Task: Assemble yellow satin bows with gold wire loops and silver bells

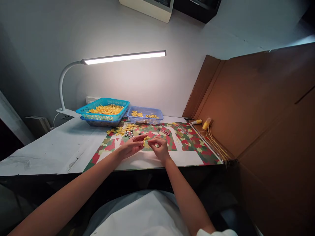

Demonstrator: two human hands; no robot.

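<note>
White clothing (pixel 145 216) lies nearest; beyond, left fingers (pixel 138 143) and right fingers (pixel 155 141) pinch what seems a yellow bow (pixel 145 141) between them.

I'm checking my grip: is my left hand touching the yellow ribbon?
Touching. The head view shows your left hand holding the yellow ribbon, with no gap between them.

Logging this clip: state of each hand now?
Left hand: holding a yellow ribbon piece.
Right hand: closed at its edge; what it pinches cannot be told.

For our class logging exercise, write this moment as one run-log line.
left hand: holding yellow ribbon | right hand: at ribbon, grip unclear | blue basket: yellow bows inside | lamp: lit
</note>
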